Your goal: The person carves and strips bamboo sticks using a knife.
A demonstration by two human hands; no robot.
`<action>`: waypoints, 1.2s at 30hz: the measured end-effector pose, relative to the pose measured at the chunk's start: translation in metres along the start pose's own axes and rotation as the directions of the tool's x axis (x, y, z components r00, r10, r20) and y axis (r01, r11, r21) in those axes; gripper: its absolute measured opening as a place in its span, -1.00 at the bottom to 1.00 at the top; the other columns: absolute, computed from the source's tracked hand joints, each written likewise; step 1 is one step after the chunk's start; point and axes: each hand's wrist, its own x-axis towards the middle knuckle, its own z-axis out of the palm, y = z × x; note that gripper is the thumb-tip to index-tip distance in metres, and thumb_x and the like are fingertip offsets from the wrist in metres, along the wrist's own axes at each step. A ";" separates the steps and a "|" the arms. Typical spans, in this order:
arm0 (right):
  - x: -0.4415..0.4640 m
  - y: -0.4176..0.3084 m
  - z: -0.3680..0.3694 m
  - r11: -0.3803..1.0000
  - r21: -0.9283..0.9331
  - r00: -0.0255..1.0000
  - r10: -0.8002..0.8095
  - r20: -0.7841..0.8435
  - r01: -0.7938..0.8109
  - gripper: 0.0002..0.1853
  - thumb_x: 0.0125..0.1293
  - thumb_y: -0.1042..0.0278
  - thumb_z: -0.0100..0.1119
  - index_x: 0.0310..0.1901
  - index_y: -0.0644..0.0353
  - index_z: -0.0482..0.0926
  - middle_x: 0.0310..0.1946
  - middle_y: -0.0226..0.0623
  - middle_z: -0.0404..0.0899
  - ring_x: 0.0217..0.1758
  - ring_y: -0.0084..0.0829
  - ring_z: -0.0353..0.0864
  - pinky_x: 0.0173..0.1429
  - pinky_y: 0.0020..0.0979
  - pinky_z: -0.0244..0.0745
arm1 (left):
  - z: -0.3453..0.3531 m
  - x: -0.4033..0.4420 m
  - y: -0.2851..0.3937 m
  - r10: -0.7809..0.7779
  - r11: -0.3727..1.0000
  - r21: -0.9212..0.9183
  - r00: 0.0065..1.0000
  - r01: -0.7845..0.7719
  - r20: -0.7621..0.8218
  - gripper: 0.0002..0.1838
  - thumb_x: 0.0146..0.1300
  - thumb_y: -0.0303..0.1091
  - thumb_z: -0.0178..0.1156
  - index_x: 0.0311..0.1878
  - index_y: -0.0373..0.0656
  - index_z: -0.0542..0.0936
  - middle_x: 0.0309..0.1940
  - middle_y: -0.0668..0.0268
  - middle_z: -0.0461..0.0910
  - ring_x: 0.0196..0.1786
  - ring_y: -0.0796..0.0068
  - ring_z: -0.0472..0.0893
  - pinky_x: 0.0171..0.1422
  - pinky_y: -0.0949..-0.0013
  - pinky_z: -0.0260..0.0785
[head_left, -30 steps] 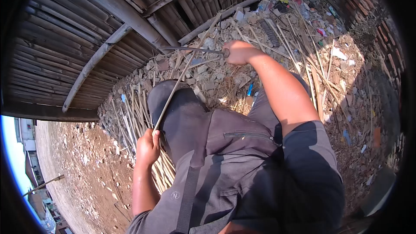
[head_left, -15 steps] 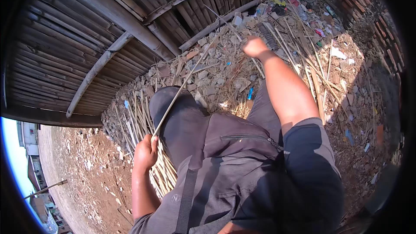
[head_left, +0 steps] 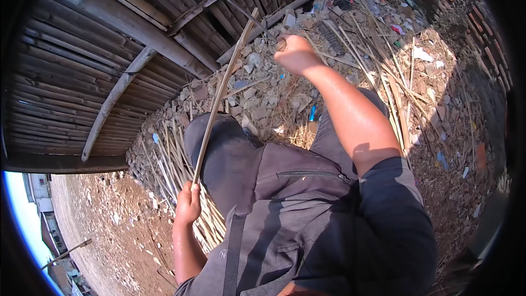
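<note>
From my remote seat I see the fingers of the left hand closed on the lower end of a long pale strip, thumb lying along it, to the left of the dark zipped bag on the lap. The fingers of the right hand are curled tight in a fist around the grip end of a long, thin, dark tool, beyond the bag; the grip itself is mostly hidden from me. The strip slants up and away from the left hand, crossing the view over the left knee, and its far end is well beyond the bag. I cannot tell whether it touches the knee. The tool points up and leftward from the fist, crossing my view of the slatted wall, which rises beyond the bag on the left. More cut strips lie bunched to the left of the bag, beside the leg, and I see loose sticks scattered to its far right. Beyond the bag, a small bright blue item lies on the ground between the legs, with stony rubble farther out. A brick wall stands well to the bag's right.
</note>
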 end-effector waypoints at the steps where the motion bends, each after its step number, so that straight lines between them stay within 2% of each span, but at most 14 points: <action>1: -0.013 -0.009 0.010 0.993 -0.107 0.998 -0.057 0.020 0.059 -0.49 0.17 0.27 0.20 0.21 0.03 0.65 0.04 -0.03 0.73 0.17 0.02 0.69 0.27 -0.12 0.59 | 0.000 0.002 0.002 -0.009 1.000 -0.011 1.000 0.009 0.006 -0.58 0.64 -0.08 0.01 -0.26 -0.26 0.45 -0.56 0.21 0.41 -0.45 0.41 0.40 -0.30 0.23 0.33; 3: -0.036 -0.032 0.020 0.928 -0.225 0.927 -0.225 0.299 0.298 -0.57 0.14 0.34 0.21 0.10 0.01 0.68 -0.02 -0.12 0.75 0.11 -0.02 0.72 0.19 -0.07 0.62 | -0.001 0.006 0.015 -0.020 1.000 0.019 1.000 0.020 0.003 -0.58 0.64 -0.08 0.01 -0.26 -0.26 0.44 -0.56 0.22 0.41 -0.45 0.42 0.39 -0.30 0.24 0.33; 4: -0.045 -0.034 0.033 0.885 -0.232 0.879 -0.305 0.366 0.404 -0.71 0.05 0.37 0.24 -0.13 0.12 0.64 -0.24 -0.03 0.73 -0.06 0.09 0.72 0.04 0.09 0.60 | -0.002 0.007 0.023 -0.029 0.999 0.036 1.000 0.028 0.002 -0.58 0.64 -0.08 0.02 -0.27 -0.26 0.44 -0.56 0.23 0.41 -0.44 0.42 0.38 -0.30 0.24 0.32; 6: -0.055 -0.036 0.061 0.720 -0.302 0.746 -0.435 0.505 0.624 -0.73 0.04 0.40 0.26 -0.15 0.10 0.64 -0.30 -0.04 0.72 -0.13 0.05 0.74 -0.04 0.05 0.63 | -0.002 0.008 0.039 0.031 0.992 0.121 0.999 -0.027 -0.031 -0.59 0.63 -0.11 0.02 -0.26 -0.27 0.45 -0.59 0.10 0.46 -0.49 0.21 0.48 -0.32 0.14 0.35; 8: -0.053 -0.031 0.065 0.741 -0.242 0.739 -0.466 0.486 0.627 -0.77 0.04 0.40 0.24 -0.20 0.13 0.65 -0.32 -0.03 0.72 -0.17 0.08 0.74 -0.08 0.03 0.61 | -0.002 0.004 0.040 0.036 0.979 0.203 0.998 -0.024 -0.057 -0.60 0.63 -0.11 0.03 -0.26 -0.28 0.46 -0.58 0.02 0.50 -0.50 0.04 0.54 -0.32 0.08 0.37; 9: -0.030 -0.009 0.076 0.873 -0.088 0.775 -0.374 0.509 0.479 -0.79 0.04 0.39 0.22 -0.25 0.20 0.66 -0.32 0.02 0.71 -0.15 0.08 0.74 -0.08 0.00 0.59 | 0.004 0.003 0.029 -0.006 0.981 0.193 0.996 0.023 -0.086 -0.60 0.62 -0.11 0.03 -0.24 -0.28 0.48 -0.54 -0.08 0.54 -0.44 -0.15 0.58 -0.31 0.01 0.39; 11: 0.008 0.007 0.060 0.958 -0.171 0.841 -0.107 0.531 0.230 -0.69 0.10 0.30 0.18 -0.16 0.23 0.74 -0.17 0.10 0.74 -0.08 0.08 0.75 0.00 0.02 0.59 | 0.005 0.003 0.033 -0.014 0.984 0.176 0.996 0.030 -0.092 -0.58 0.63 -0.08 0.02 -0.22 -0.29 0.49 -0.53 -0.08 0.55 -0.44 -0.15 0.58 -0.30 0.00 0.39; 12: 0.007 0.009 0.053 0.957 -0.195 0.879 -0.104 0.465 0.216 -0.66 0.10 0.32 0.17 -0.11 0.22 0.74 -0.11 0.11 0.74 -0.01 0.08 0.75 0.04 -0.02 0.60 | 0.002 0.002 0.039 -0.037 0.981 0.189 0.996 0.052 -0.085 -0.57 0.63 -0.07 0.02 -0.22 -0.29 0.50 -0.53 -0.08 0.55 -0.43 -0.15 0.58 -0.29 0.00 0.39; 16: -0.020 -0.009 0.045 0.928 -0.272 0.889 -0.112 0.445 0.254 -0.61 0.13 0.36 0.16 0.02 0.16 0.72 -0.01 0.05 0.73 0.10 0.04 0.72 0.16 -0.02 0.60 | -0.007 0.004 0.045 -0.043 0.983 0.175 0.998 0.050 -0.043 -0.56 0.63 -0.05 0.02 -0.23 -0.29 0.50 -0.53 -0.07 0.55 -0.42 -0.12 0.59 -0.27 0.01 0.41; 20: -0.058 -0.039 0.054 0.759 -0.343 0.777 -0.321 0.542 0.553 -0.74 0.10 0.40 0.22 -0.14 0.08 0.71 -0.18 -0.12 0.76 0.02 -0.03 0.75 0.08 -0.02 0.64 | -0.005 0.001 0.057 -0.031 0.979 0.203 0.999 0.039 -0.040 -0.57 0.63 -0.06 0.02 -0.23 -0.27 0.49 -0.53 -0.07 0.55 -0.42 -0.12 0.60 -0.27 0.01 0.42; 22: -0.057 -0.036 0.056 0.768 -0.317 0.773 -0.339 0.536 0.556 -0.75 0.04 0.43 0.22 -0.18 0.11 0.67 -0.26 -0.04 0.74 -0.06 0.03 0.74 0.03 0.03 0.61 | -0.001 0.002 0.054 -0.012 0.972 0.232 0.997 0.030 -0.077 -0.58 0.62 -0.07 0.03 -0.24 -0.27 0.49 -0.53 -0.08 0.55 -0.43 -0.14 0.59 -0.28 0.01 0.41; 26: 0.032 0.042 0.046 0.989 -0.148 0.983 0.042 0.179 -0.015 -0.60 0.23 0.25 0.22 0.05 0.25 0.70 0.05 0.09 0.72 0.18 0.02 0.69 0.28 -0.12 0.57 | -0.004 0.000 0.051 -0.020 0.945 0.321 0.992 0.061 -0.128 -0.59 0.60 -0.07 0.06 -0.25 -0.28 0.49 -0.51 -0.13 0.57 -0.37 -0.27 0.61 -0.26 -0.07 0.43; 32: 0.001 0.019 0.038 0.992 -0.121 0.976 -0.020 0.217 0.047 -0.57 0.25 0.27 0.22 0.16 0.12 0.67 0.13 0.08 0.68 0.20 -0.01 0.69 0.28 -0.10 0.59 | -0.010 0.002 0.058 -0.044 0.947 0.315 0.997 0.064 -0.071 -0.58 0.60 -0.06 0.05 -0.22 -0.28 0.50 -0.48 -0.17 0.59 -0.32 -0.32 0.62 -0.21 -0.11 0.43; 36: -0.056 -0.029 0.063 0.827 -0.281 0.824 -0.329 0.462 0.488 -0.74 0.07 0.39 0.22 -0.16 0.13 0.67 -0.21 -0.02 0.74 -0.02 0.06 0.74 0.04 0.03 0.62 | -0.006 0.005 0.064 -0.041 0.951 0.306 0.998 0.055 -0.050 -0.57 0.61 -0.05 0.04 -0.22 -0.28 0.50 -0.47 -0.17 0.60 -0.32 -0.31 0.63 -0.21 -0.10 0.43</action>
